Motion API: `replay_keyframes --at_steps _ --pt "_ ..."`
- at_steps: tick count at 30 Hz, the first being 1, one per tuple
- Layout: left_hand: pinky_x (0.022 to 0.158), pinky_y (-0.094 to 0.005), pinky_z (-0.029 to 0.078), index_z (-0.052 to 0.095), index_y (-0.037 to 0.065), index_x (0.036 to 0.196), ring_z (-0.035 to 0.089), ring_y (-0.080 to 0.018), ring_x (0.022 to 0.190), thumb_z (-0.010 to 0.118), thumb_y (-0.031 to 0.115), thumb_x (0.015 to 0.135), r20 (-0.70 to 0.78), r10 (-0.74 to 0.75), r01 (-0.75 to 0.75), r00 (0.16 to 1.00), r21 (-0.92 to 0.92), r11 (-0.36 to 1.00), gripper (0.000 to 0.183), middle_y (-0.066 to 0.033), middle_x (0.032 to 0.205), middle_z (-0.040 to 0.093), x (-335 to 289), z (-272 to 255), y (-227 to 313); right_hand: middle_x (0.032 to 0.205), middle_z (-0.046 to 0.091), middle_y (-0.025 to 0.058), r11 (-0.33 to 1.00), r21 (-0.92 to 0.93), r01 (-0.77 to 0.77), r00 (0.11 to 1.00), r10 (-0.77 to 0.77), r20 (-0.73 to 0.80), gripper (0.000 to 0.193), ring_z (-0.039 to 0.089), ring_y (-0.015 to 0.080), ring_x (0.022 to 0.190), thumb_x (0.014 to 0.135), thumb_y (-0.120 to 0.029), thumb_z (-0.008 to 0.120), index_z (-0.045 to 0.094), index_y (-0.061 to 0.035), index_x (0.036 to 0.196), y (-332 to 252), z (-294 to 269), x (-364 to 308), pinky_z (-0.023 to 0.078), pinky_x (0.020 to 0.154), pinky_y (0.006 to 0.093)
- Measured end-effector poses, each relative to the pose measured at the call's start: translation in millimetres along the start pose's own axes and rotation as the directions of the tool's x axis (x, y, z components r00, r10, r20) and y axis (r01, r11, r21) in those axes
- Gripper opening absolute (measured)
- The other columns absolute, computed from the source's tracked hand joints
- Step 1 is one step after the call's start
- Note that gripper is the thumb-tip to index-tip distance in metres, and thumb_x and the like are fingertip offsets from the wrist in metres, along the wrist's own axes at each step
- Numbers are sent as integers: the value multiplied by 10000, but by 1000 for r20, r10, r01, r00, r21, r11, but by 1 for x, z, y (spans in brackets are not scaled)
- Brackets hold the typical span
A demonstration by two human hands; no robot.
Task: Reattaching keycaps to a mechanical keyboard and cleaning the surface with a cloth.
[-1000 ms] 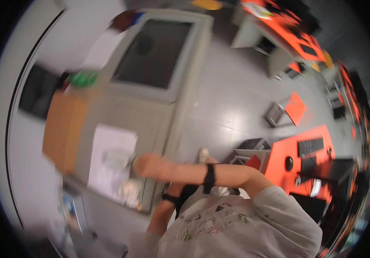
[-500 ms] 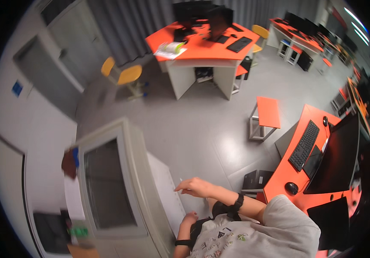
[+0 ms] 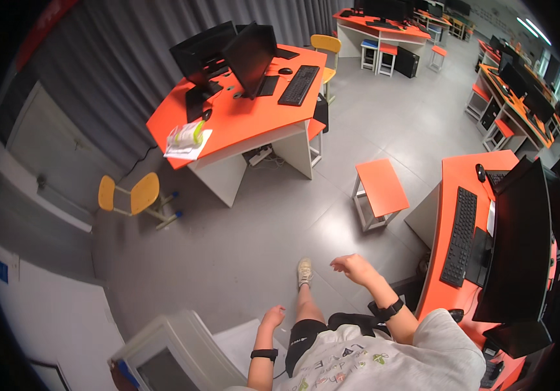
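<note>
My left hand hangs at my side with its fingers loosely bent and nothing visible in it. Close beside it is the white side of a grey cabinet with a dark window. Out in front of my body, my right hand floats over the grey floor, its fingers relaxed and half bent, holding nothing. It is nearest to an orange-topped stool, without touching it. A black band sits on each wrist. One beige shoe of mine is stepping forward on the floor.
To the right stands an orange desk with a black keyboard and a large monitor. Ahead is another orange desk carrying monitors and a white-and-green packet. A yellow chair stands left, near a door.
The cabinet has slid toward the lower left of the view, while the desk ahead and stool appear closer. My right hand has moved away from the cabinet, out over the floor.
</note>
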State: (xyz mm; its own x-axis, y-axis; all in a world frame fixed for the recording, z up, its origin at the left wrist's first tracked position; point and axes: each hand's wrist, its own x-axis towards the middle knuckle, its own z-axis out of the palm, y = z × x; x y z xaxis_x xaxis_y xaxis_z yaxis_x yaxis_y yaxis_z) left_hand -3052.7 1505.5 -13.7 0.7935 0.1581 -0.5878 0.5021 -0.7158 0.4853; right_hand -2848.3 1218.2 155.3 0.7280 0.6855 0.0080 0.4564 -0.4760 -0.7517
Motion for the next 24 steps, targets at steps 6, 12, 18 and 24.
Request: replay_keyframes --at_steps 6,12,18,24 --pt "806 -421 477 639 87 995 603 -354 907 527 169 807 40 113 -113 993 -4 994 234 -179 910 649 184 -102 43 687 653 68 938 -294 -181 970 120 -214 132 638 250 683 728 -219 694 649 -95 735 45 -82 129 498 608 365" --pt "721 -401 503 641 69 949 636 -327 784 533 209 840 79 290 -294 954 44 955 208 -166 835 659 337 -202 191 703 647 87 859 -208 -467 755 265 -599 145 626 273 683 745 -234 689 665 -91 744 70 -189 202 487 629 369" --pt "634 -322 517 620 41 977 653 -195 652 524 135 839 169 423 -406 890 -130 905 193 -120 765 667 457 -249 359 708 659 81 725 68 -685 466 509 -724 109 639 240 647 700 -189 720 685 -98 750 142 -289 244 497 590 345" --pt "622 -299 511 619 25 967 645 -161 645 548 76 804 216 504 -478 836 -166 863 184 -107 745 664 595 -274 494 711 656 104 744 322 -585 198 516 -833 141 641 266 650 748 -215 687 687 -78 781 295 -356 317 507 622 365"
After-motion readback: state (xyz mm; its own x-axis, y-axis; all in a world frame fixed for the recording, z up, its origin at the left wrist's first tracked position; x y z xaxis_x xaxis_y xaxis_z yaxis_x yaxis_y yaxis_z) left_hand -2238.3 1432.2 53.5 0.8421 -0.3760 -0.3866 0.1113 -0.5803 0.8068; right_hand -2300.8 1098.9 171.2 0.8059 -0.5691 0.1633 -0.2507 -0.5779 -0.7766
